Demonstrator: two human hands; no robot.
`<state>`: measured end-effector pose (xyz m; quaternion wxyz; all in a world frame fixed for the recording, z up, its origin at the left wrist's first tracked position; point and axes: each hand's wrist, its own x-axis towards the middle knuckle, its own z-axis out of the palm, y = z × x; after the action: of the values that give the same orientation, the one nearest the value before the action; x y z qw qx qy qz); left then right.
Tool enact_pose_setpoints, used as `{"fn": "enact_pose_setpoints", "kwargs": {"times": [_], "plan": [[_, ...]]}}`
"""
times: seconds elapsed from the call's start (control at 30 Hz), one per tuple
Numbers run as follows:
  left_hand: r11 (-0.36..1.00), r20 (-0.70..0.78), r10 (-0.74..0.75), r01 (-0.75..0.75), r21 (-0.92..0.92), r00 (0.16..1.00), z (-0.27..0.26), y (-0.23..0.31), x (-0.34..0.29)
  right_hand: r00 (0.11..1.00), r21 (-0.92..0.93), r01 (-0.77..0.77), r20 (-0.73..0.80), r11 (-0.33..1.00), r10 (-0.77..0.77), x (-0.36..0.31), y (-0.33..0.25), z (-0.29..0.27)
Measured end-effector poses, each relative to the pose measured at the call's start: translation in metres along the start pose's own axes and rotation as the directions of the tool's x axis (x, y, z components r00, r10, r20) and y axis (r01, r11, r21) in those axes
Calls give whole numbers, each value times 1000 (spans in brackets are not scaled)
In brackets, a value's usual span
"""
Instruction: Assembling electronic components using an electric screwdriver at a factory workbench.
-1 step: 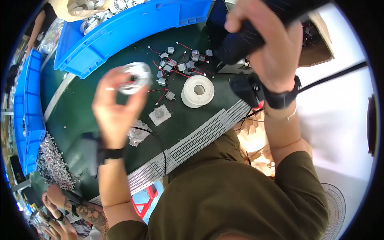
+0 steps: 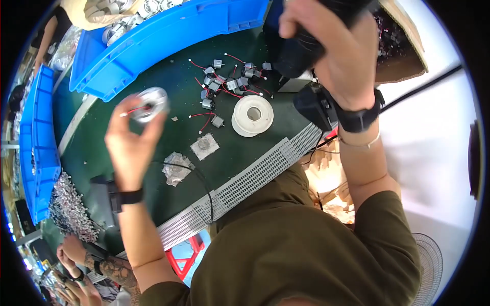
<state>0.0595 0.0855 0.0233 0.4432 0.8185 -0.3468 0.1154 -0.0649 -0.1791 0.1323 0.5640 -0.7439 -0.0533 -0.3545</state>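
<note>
My left hand [image 2: 130, 145] is raised above the green table, its thumb and fingers closed around the rim of a round white plastic housing [image 2: 157, 98]. A short red wire [image 2: 133, 110] shows at the middle of this part. At the upper right, my right hand [image 2: 344, 61] is wrapped around a thick black cylindrical tool [image 2: 298, 56]; its upper end runs out of the picture and its exact kind cannot be made out. Between the hands lie several small silver motors [image 2: 232, 84] with red wires, and a white spool-shaped piece [image 2: 261, 126] stands nearer to me.
Blue bins [image 2: 168, 43] line the far side and left. A pile of screws [image 2: 71, 206] lies at left, close to another person's tattooed arm [image 2: 115, 270]. Two small clear pieces [image 2: 205, 147] rest near the perforated metal edge [image 2: 245, 178]. An open carton [image 2: 400, 61] stands at right.
My left hand has shifted left with the round housing, tilting it so the red wire shows more. My right hand and the black tool have moved slightly left.
</note>
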Motion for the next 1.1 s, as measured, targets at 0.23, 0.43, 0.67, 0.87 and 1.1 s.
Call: {"fn": "enact_pose_setpoints", "kwargs": {"times": [0.23, 0.43, 0.67, 0.87, 1.1], "plan": [[689, -358, 185, 139, 711, 915, -52, -76, 5, 987, -119, -120, -121, 986, 106, 2, 10, 9], [933, 270, 48, -140, 332, 962, 57, 39, 14, 977, -206, -108, -202, 973, 66, 7, 27, 14], [870, 164, -146, 206, -447, 976, 55, 30, 25, 919, -344, 234, -228, 909, -323, -20, 49, 27], [864, 129, 139, -56, -500, 982, 58, 64, 33, 960, -255, 56, 280, 965, 19, -39, 54, 43], [930, 296, 356, -304, -207, 886, 28, 78, 69, 936, -374, 27, 334, 927, 108, -28, 73, 36]]}}
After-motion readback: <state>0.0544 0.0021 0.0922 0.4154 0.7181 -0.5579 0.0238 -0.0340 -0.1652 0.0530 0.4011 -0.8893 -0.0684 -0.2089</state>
